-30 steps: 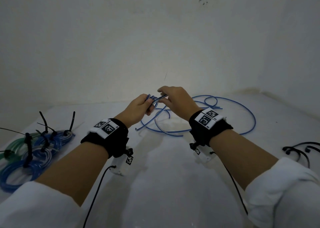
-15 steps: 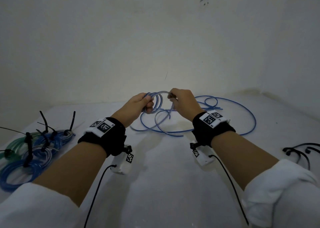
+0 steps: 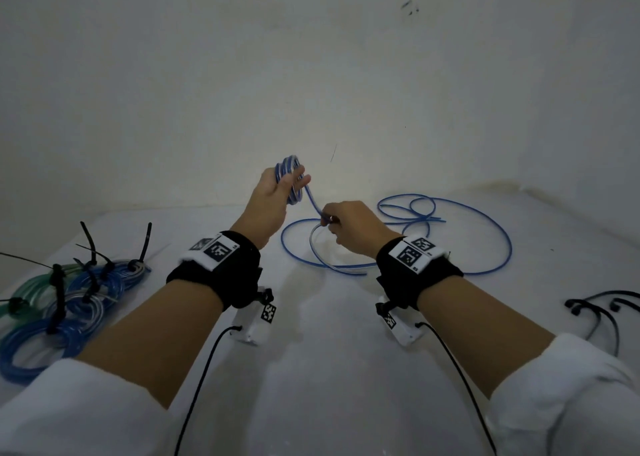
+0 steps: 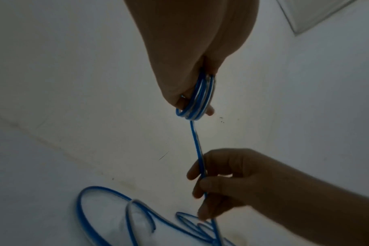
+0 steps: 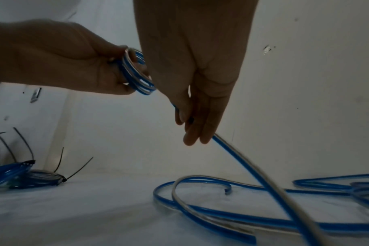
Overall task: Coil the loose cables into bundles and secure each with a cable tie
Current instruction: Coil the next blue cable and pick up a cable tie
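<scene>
A blue and clear cable (image 3: 485, 227) lies in loose loops on the white table (image 3: 329, 369). My left hand (image 3: 280, 187) is raised and grips a small coil (image 3: 291, 178) of this cable, several turns wound together; the coil (image 4: 197, 99) shows at its fingertips in the left wrist view. From the coil a taut strand (image 3: 313, 202) runs down to my right hand (image 3: 346, 225), which pinches the cable (image 5: 238, 159) between thumb and fingers just above the table. In the right wrist view the coil (image 5: 137, 73) sits in the left hand (image 5: 70, 58).
Finished blue and green bundles (image 3: 65, 299) bound with black cable ties (image 3: 88, 244) lie at the left. Loose black cable ties (image 3: 599, 313) lie at the right edge. A white wall (image 3: 311, 74) stands close behind the table.
My left hand has lifted up with the coil. My right hand has slid down along the cable toward the table, so a straight strand now stretches between them.
</scene>
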`<action>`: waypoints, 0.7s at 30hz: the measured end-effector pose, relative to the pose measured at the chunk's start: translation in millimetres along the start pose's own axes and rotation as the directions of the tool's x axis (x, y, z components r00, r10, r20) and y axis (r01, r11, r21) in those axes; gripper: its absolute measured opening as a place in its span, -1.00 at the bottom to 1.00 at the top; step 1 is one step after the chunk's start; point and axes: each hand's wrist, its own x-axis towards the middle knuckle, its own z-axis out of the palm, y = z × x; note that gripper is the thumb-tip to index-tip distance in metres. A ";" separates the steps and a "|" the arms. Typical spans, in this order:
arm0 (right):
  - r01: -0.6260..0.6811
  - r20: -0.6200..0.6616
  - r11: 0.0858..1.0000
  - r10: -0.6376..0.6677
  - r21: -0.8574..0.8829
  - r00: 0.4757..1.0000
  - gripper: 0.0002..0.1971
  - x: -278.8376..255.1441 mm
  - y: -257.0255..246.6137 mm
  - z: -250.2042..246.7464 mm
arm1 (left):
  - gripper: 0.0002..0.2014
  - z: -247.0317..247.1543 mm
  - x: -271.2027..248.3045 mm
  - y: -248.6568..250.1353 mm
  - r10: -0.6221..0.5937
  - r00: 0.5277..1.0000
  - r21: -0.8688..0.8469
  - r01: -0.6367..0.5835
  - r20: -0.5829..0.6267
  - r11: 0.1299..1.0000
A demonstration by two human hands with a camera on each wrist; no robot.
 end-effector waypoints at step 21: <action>0.308 -0.219 0.938 -0.338 -0.162 0.915 -0.92 8.5 -3.3 -13.2 | -0.88 -4.7 -16.5 -17.5 -0.109 0.949 0.493 -0.054 0.297 0.868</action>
